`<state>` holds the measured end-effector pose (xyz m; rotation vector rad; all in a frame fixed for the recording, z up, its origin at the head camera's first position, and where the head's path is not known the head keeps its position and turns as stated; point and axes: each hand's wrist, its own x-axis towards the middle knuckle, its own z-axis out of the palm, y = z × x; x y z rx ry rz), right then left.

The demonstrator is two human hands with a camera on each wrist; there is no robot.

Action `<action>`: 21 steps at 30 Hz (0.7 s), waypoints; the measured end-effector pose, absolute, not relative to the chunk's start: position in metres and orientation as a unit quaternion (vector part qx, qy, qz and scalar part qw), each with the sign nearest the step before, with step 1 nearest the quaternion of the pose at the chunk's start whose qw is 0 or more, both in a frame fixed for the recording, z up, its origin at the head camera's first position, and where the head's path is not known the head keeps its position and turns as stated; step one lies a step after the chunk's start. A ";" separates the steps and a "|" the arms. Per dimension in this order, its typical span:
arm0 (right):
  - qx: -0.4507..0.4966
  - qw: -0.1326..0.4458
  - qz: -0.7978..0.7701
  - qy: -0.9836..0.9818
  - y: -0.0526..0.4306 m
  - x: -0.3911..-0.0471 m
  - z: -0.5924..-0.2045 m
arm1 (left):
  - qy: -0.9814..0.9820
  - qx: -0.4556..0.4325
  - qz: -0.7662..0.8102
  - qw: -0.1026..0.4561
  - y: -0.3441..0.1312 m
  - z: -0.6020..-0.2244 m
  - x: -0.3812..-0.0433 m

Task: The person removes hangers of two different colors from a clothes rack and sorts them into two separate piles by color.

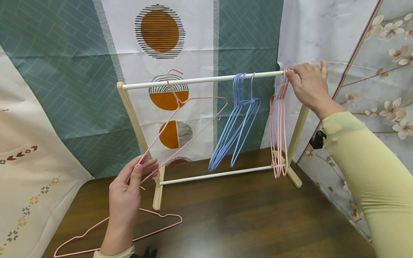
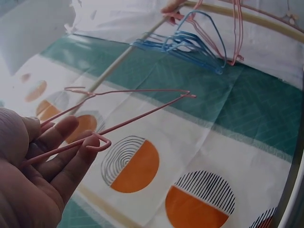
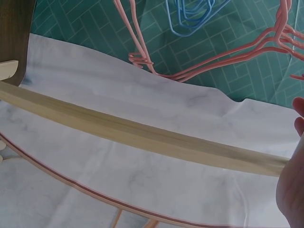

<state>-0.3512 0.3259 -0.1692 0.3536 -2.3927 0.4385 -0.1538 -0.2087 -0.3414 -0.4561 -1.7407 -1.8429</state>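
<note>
My left hand (image 1: 127,186) holds a pink clothes hanger (image 1: 193,97) by one lower corner, thumb across the wire. The hanger tilts up to the right, its hook in front of the rack's white top rail (image 1: 206,80) in the head view. At the rail's right end, my right hand (image 1: 309,84) grips the rail with thumb in front and fingers over the top. Right beside its fingertips hang several pink hangers (image 1: 281,118). Several blue hangers (image 1: 237,118) hang left of those. The right wrist view shows only part of the right hand (image 3: 292,185).
Another pink hanger (image 1: 158,234) lies flat on the brown table (image 1: 232,218) at the front left, partly behind the left forearm. The rack's wooden legs (image 1: 157,197) stand on the table, joined by a lower white bar (image 1: 206,176). Patterned cloths (image 1: 248,36) hang behind and at both sides.
</note>
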 end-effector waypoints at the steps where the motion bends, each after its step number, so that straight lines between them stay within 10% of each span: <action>1: 0.136 0.335 0.168 -0.917 0.326 -0.351 -0.169 | -0.649 -0.160 -0.690 0.278 -0.211 -0.340 -0.150; 21: 0.137 0.331 0.173 -0.918 0.327 -0.355 -0.169 | -0.722 -0.110 -0.646 0.221 -0.288 -0.342 -0.104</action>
